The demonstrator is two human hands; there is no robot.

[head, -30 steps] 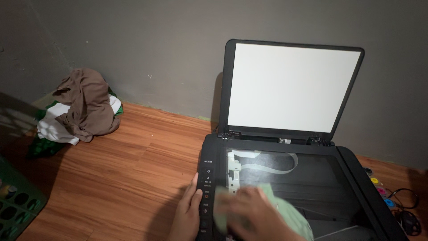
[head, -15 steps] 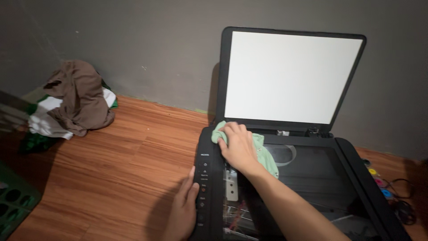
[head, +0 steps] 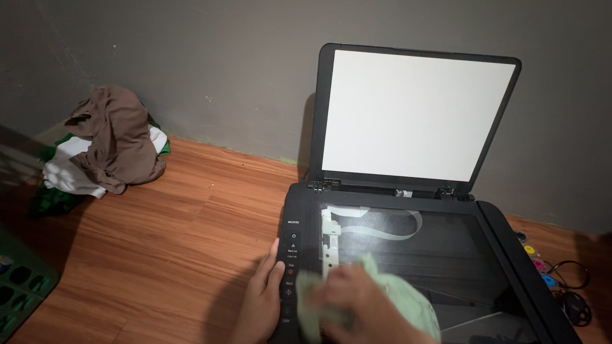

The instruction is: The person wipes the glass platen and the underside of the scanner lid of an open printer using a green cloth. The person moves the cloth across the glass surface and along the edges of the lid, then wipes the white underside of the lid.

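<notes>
Pressing my right hand [head: 357, 296] down on a pale green cloth [head: 408, 302], I have it bunched under my palm on the near left part of the scanner glass [head: 440, 248]. The fingers look curled over the cloth, but that hand is blurred, so I cannot tell just how tightly they close. The cloth lies flat against the glass because my hand's weight is on top of it, not because I pinch it up.

My left hand [head: 261, 299] lies open and flat on the left edge of the printer [head: 296, 223], fingers together beside the strip of buttons [head: 290, 267]. It holds nothing; I judge it is there to steady the machine against the push of my other hand.

The lid [head: 417, 114] stands up against the grey wall [head: 191, 57], its white pad facing me, which leaves the whole glass bare and within reach. Nothing lies on the glass but the cloth.

The printer sits on a wood floor [head: 166, 242]. To the right, just beside it, are small coloured ink caps [head: 539, 264] and a coil of black cable [head: 574, 299]. Well apart on the left lies a heap of clothes [head: 108, 146], brown over white and green, and a green crate [head: 22, 286] shows at the lower left corner.
</notes>
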